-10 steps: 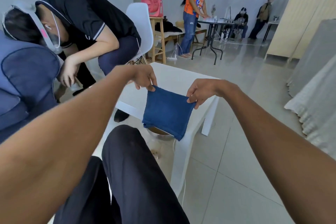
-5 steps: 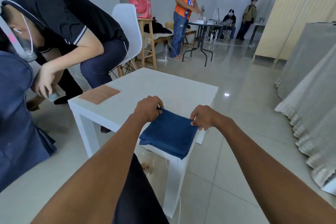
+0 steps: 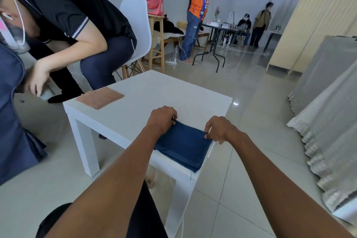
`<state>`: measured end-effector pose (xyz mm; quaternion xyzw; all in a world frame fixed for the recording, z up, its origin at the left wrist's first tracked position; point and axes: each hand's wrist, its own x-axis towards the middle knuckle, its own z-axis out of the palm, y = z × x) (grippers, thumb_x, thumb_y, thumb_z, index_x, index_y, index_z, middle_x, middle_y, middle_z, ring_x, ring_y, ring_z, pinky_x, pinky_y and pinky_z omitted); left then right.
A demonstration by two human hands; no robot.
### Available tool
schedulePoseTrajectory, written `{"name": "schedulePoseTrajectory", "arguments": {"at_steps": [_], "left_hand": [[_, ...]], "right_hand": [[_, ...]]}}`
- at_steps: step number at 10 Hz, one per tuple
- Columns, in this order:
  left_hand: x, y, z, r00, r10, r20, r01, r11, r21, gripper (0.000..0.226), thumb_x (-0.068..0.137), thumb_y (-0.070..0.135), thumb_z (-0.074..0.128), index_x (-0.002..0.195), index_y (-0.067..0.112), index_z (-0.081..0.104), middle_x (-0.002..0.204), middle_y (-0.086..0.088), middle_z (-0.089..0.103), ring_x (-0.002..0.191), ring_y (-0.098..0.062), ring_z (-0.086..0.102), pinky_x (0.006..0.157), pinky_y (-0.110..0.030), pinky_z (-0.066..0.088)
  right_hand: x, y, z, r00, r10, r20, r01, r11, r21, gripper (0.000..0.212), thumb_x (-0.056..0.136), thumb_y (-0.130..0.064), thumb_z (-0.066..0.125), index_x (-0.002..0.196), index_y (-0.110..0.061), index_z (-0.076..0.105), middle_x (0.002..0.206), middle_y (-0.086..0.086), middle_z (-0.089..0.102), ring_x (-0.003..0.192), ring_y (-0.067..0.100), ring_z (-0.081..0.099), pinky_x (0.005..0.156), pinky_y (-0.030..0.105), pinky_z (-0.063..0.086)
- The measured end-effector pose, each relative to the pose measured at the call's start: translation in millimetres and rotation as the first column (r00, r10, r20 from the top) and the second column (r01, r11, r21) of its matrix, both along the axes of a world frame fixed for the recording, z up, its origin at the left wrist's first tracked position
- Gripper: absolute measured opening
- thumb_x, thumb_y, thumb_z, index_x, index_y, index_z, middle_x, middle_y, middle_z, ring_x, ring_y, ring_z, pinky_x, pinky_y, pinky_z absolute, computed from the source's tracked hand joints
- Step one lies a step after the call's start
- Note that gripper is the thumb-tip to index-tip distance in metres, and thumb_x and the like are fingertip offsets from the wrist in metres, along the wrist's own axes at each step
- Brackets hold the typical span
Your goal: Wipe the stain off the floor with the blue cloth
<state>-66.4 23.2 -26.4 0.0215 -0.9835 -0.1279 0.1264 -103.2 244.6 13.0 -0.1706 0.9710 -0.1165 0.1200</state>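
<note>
We see the folded blue cloth (image 3: 182,145) lying on the near corner of the white table (image 3: 154,94). The left hand (image 3: 161,120) and right hand (image 3: 220,131) each pinch a far corner.

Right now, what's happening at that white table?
A person has a folded blue cloth lying on the near right corner of the white table. The left hand and right hand each pinch one of its far corners. A brown cloth lies untouched at the far left. No wiping is underway.
</note>
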Motion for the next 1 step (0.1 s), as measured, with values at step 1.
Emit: {"name": "schedulePoseTrajectory", "arguments": {"at_steps": [1], "left_hand": [[-1.0,-1.9,4.5,1.0,0.002,0.015,-0.001,1.0,-0.018,0.036,0.096,0.02,0.06,0.132,0.02,0.057,0.129,-0.006,0.062,0.116,-0.025,0.06,0.09,-0.032,0.045]], "right_hand": [[-1.5,0.7,0.3,0.998,-0.003,-0.056,0.004,1.0,0.009,0.02,0.086,-0.024,0.079,0.102,-0.015,0.072,0.098,0.005,0.067,0.089,0.023,0.066,0.084,0.037,0.058]]}}
